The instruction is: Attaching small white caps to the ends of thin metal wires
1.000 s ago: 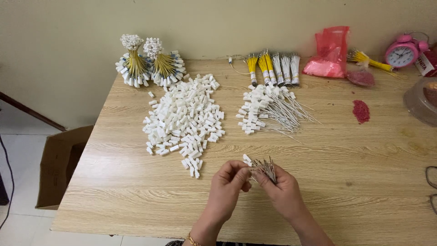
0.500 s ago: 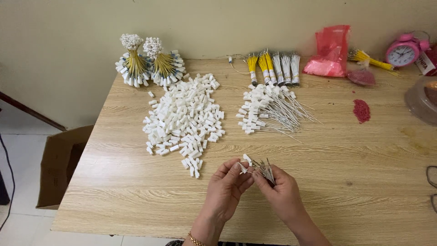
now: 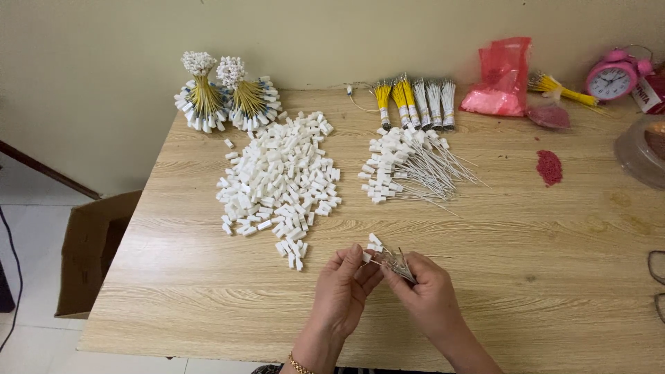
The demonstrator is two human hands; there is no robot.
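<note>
While my right hand (image 3: 429,294) is gripping a bundle of thin wires (image 3: 398,263), my left hand (image 3: 344,291) is pinching a small white block (image 3: 375,241) at their tips.

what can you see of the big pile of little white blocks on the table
The loose heap of small white rectangular blocks looks like plastic or foam pieces, all alike, lying jumbled at many angles. It rests on the light wooden table, left of centre, spreading from the two upright yellow-stemmed bundles toward the near edge, with stray pieces at its fringe. No hand touches it.
</note>
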